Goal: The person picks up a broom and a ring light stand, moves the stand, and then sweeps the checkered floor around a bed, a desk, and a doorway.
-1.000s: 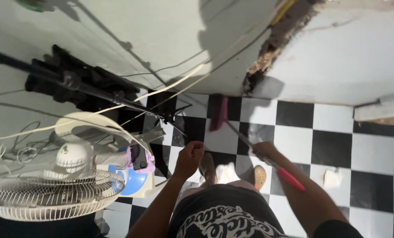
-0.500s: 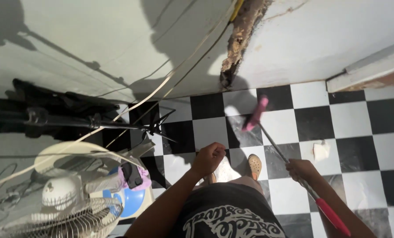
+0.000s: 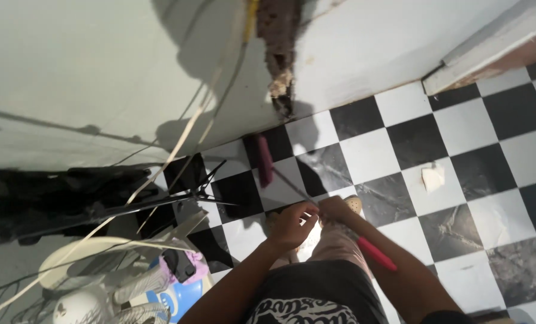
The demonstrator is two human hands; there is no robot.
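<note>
A: Where was the broom?
B: On the checkered floor, head near the wall edge.
A: The hands?
B: Right hand closed round its handle; left hand curled beside it, touching. A paper scrap lay apart.

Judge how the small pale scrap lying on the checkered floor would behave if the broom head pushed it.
The pale scrap looks thin and crumpled, probably paper, so it should be light and slide or flutter rather than roll. The tiles look smooth, so little would hold it. The broom head is narrow, so the scrap might slip past its side. Both the left hand and the right hand are on the handle.
</note>
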